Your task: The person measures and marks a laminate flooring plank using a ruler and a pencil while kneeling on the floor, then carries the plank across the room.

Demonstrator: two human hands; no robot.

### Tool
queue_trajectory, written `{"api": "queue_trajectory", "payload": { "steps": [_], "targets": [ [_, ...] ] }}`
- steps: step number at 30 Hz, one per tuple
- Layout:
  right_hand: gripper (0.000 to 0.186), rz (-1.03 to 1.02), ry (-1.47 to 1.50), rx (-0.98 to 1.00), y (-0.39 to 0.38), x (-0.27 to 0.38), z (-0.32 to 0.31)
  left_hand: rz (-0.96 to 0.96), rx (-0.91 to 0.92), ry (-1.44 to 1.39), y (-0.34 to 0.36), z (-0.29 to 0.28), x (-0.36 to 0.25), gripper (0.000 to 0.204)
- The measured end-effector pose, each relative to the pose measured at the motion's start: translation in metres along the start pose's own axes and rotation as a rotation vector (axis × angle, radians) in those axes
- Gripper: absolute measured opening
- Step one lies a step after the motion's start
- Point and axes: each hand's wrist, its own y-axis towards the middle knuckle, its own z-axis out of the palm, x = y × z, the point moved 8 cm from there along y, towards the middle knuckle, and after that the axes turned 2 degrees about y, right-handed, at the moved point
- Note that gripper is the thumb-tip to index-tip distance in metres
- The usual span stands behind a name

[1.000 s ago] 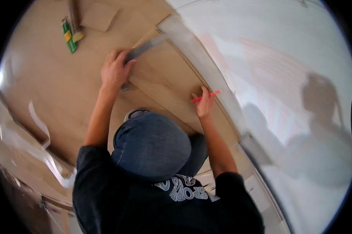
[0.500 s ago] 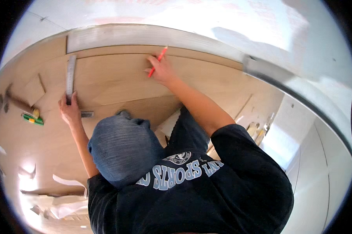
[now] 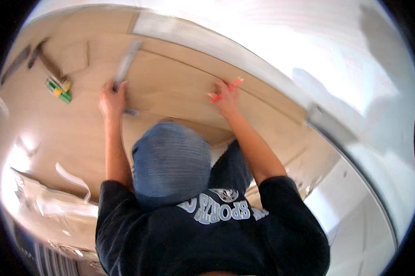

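My left hand grips a metal ruler or square, which lies across the tan sheet and points toward the far edge. My right hand holds a red pencil over the sheet, near a long straight seam, with its fingers bent round it. Both hands are somewhat blurred. A short grey metal piece shows beside my left wrist; whether it joins the ruler I cannot tell.
Left of my hands lie a green-and-yellow cutter, a hammer, a dark tool and a small square piece. My denim-covered knee is below. A pale band borders a white surface. White strips lie lower left.
The camera's view has swung round twice, shifting everything in the picture. Since half a second ago both hands appear farther right, my right hand also lower, still holding ruler and pencil.
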Motion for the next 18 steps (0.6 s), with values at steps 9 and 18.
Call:
{"api": "queue_trajectory", "payload": {
  "steps": [9,18],
  "targets": [
    [0.061,-0.093,-0.329,0.085,-0.005,-0.075,-0.036,0.165,0.038,-0.290,-0.016,0.044,-0.079,0.041],
    [0.038,-0.189,0.059,0.224,0.052,0.060,-0.045,0.175,-0.332,-0.275,0.017,-0.031,-0.058,0.044]
  ]
}}
